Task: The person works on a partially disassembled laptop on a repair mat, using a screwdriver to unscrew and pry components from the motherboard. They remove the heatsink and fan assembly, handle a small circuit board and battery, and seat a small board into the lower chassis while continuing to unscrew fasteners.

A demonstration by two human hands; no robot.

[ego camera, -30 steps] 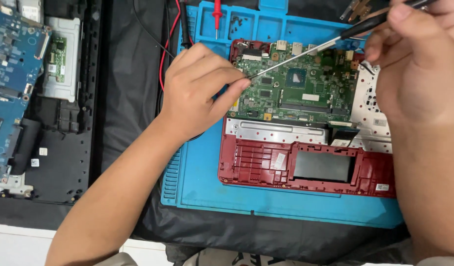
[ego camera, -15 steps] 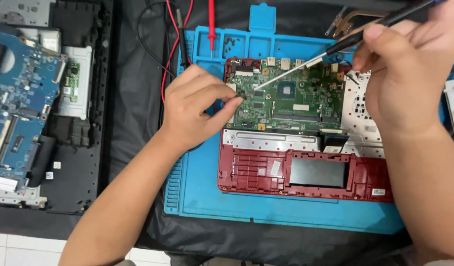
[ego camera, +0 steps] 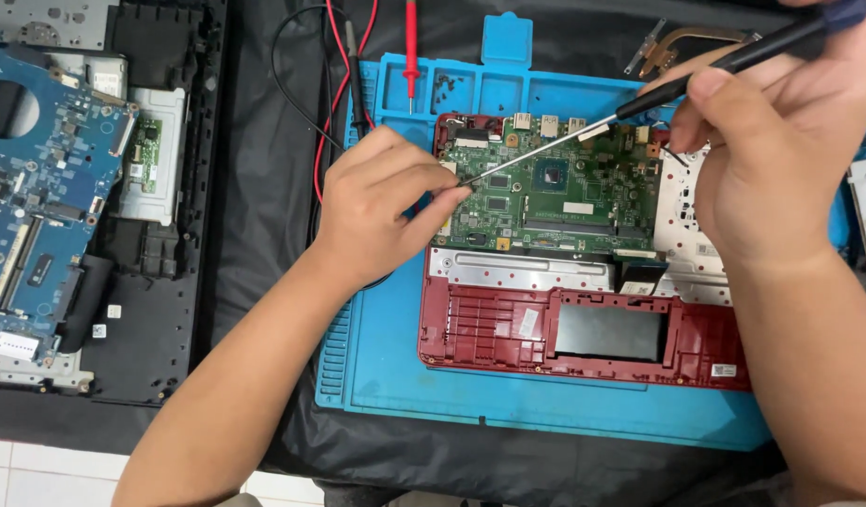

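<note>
Two hands, screwdriver, green board in red laptop shell

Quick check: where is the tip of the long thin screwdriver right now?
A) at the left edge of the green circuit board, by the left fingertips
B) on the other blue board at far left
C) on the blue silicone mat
A: the long thin screwdriver, held in the right hand, ends at the left edge of the green circuit board, beside the left hand fingertips.

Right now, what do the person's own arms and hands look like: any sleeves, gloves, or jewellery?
Both forearms are bare as far as the picture shows, no sleeves in view. The left hand and right hand wear no gloves; no rings, watch or wristband are visible.
</note>
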